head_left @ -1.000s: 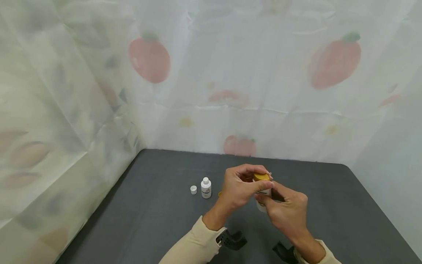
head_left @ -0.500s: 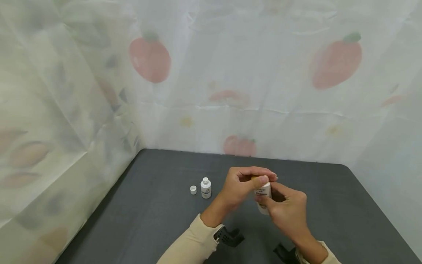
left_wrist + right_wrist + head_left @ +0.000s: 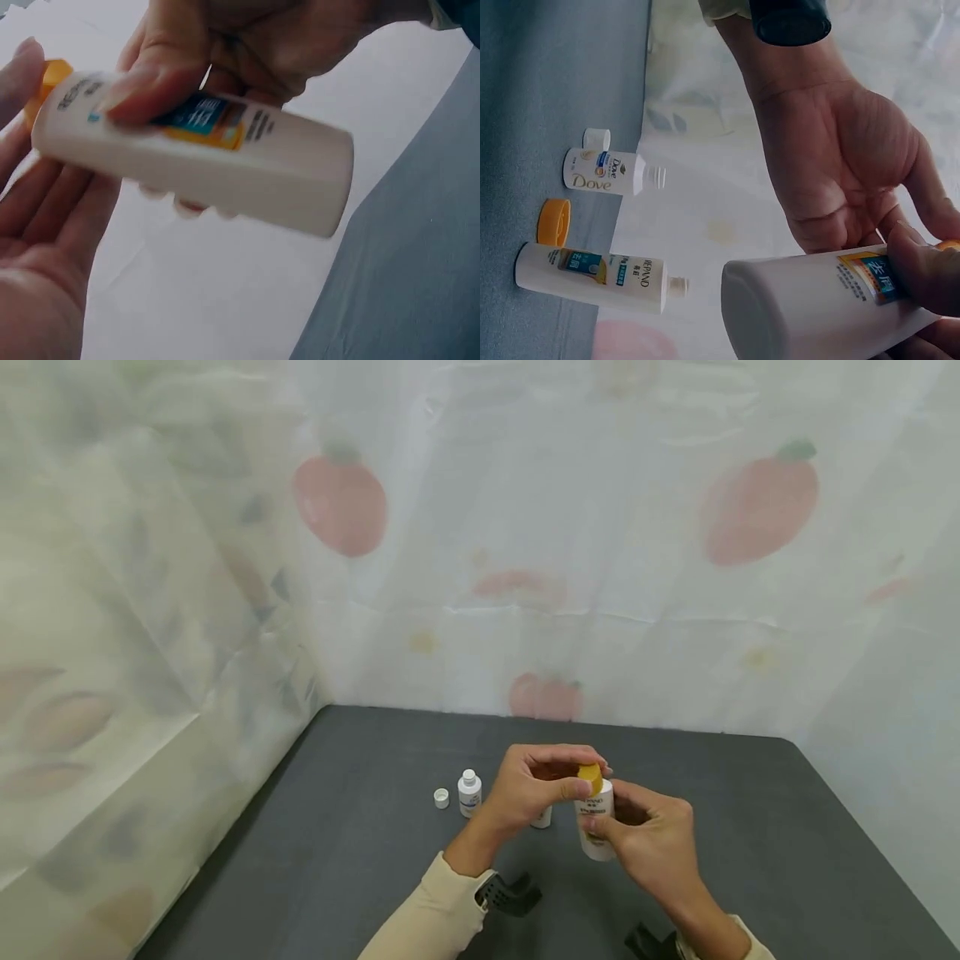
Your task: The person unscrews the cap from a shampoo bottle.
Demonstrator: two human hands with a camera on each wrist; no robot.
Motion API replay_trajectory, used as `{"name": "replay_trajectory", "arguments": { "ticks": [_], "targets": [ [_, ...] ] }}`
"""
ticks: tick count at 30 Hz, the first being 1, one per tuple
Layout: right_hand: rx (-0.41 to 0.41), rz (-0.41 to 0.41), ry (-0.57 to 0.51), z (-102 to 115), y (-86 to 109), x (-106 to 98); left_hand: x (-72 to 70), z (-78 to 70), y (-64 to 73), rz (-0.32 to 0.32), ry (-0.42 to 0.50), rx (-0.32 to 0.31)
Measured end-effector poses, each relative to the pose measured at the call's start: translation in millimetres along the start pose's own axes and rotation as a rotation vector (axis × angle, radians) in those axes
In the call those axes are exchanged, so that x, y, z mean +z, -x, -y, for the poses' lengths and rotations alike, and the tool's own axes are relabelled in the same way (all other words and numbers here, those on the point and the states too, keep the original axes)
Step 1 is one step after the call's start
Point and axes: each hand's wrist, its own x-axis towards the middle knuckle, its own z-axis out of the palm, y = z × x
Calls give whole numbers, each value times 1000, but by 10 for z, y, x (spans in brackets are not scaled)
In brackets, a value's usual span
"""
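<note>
My right hand [image 3: 654, 833] grips a white shampoo bottle [image 3: 597, 842] round its body, thumb on the labelled side. The orange cap [image 3: 590, 778] at the bottle's top is pinched between thumb and fingers of my left hand [image 3: 534, 787]. In the head view this cap looks tilted at the bottle's shoulder; whether it is free of the neck I cannot tell. The right wrist view has the bottle's base [image 3: 756, 311] nearest the camera. In the left wrist view the bottle [image 3: 225, 172] lies slanted, its cap [image 3: 52, 86] beside the left fingers.
An uncapped Dove bottle [image 3: 604, 172] stands on the dark table [image 3: 360, 877], a small white cap [image 3: 441, 798] beside it. Another uncapped white bottle [image 3: 592, 277] stands partly behind my left hand in the head view. Near it lies an orange cap [image 3: 553, 222].
My left fingers have shifted over the cap, which now shows tilted at the bottle's top. The held bottle has come slightly lower. A standing bottle now shows behind my left wrist.
</note>
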Motion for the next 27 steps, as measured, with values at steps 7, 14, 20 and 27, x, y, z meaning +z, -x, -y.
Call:
{"name": "replay_trajectory", "arguments": {
  "ticks": [7,14,20,27],
  "targets": [
    [-67,-32,-1,-22,20,-11,122,39,-10,-122,-64,68],
    [-82,-44,12,-45,43,-13,249,36,-32,-142,-53,109],
    [-131,-58,-14,-88,82,36,370,37,-72,-139,-73,112],
    [-125,-78,-22,-103,72,41,426,-23,-60,-211,-104,-6]
  ]
}}
